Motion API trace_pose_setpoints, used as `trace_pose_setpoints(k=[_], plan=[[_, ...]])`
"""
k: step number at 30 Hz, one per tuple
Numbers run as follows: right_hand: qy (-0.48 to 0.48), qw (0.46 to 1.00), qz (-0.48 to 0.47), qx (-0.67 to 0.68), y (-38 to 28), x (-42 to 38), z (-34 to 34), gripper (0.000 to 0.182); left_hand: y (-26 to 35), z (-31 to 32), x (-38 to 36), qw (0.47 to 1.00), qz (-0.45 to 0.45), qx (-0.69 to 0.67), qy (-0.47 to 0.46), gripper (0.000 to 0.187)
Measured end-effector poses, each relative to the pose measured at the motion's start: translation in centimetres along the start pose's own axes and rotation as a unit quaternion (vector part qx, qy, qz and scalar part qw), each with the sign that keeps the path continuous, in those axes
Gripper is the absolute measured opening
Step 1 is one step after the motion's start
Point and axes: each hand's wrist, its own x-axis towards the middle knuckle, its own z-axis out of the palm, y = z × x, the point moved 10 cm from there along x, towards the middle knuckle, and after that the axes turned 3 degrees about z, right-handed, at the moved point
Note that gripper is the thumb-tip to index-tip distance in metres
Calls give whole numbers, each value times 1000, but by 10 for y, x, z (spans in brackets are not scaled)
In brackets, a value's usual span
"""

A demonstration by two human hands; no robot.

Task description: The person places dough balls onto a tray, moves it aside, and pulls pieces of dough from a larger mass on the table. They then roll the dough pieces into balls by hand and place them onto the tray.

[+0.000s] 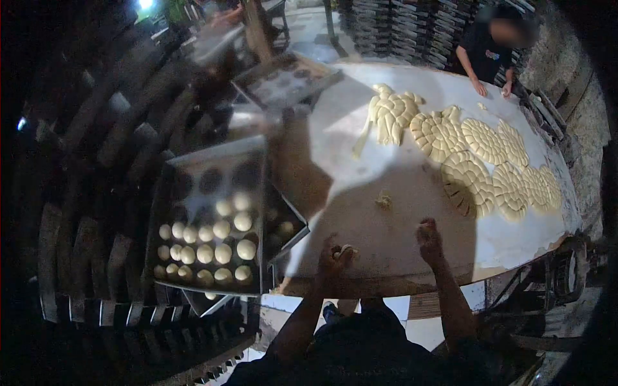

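My left hand (331,260) is over the near edge of the table, its fingers curled around a small piece of dough (347,249) that partly shows. To the right, my right hand (429,239) is raised just above the table with its fingers bunched together. Whatever it holds, if anything, is hidden. A small lump of dough (384,200) lies on the shadowed tabletop (360,225) beyond and between my hands. Left of my left hand stands a dark tray (262,193) with rows of round dough balls (205,253).
Several flat clusters of cut dough pieces (467,174) cover the table's right side. Another tray (315,72) rests at the far left edge. Across the table, a person (489,55) has both hands at its far edge. Dark stacked racks (84,193) fill the left.
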Motion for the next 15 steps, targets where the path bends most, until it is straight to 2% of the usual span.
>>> trace_pose_setpoints(k=[1,3,4,5,6,7,8,9,10,11,12,13,14,15], plan=[[-7,1000,4,-3,9,-11,-4,30,1,0,-7,1000,-8,-28,9,28],[140,976,91,137,59,-41,-45,10,22,-1,-15,999,0,27,32,21],[106,986,102,83,83,-57,-43,14,14,-5,-16,999,1,25,39,21],[73,991,111,29,111,-78,-42,19,23,8,-23,975,135,170,-53,20],[1,948,-76,-308,110,-112,-33,26,28,29,-33,903,262,311,-139,18],[-42,869,-168,-464,109,-110,-21,30,28,25,-23,903,266,315,-122,18],[-55,758,-274,-590,110,-112,-11,34,31,33,-19,846,317,403,-148,20],[-59,843,-210,-492,98,-90,-30,30,31,42,-12,775,358,491,-173,22],[-68,912,-137,-381,85,-73,-39,28,38,45,8,771,354,504,-163,22],[-72,916,-141,-368,66,-53,-34,28,49,50,33,794,337,491,-125,24],[-115,931,-1,-345,73,-17,-31,36,55,58,50,815,320,474,-89,27],[-142,932,70,-326,88,-11,-16,41,51,80,57,813,315,482,-91,27],[-164,926,141,-309,102,-7,-2,46,45,101,63,842,281,448,-103,28],[-97,933,32,-345,96,-7,23,44,39,118,64,871,244,411,-115,29]])
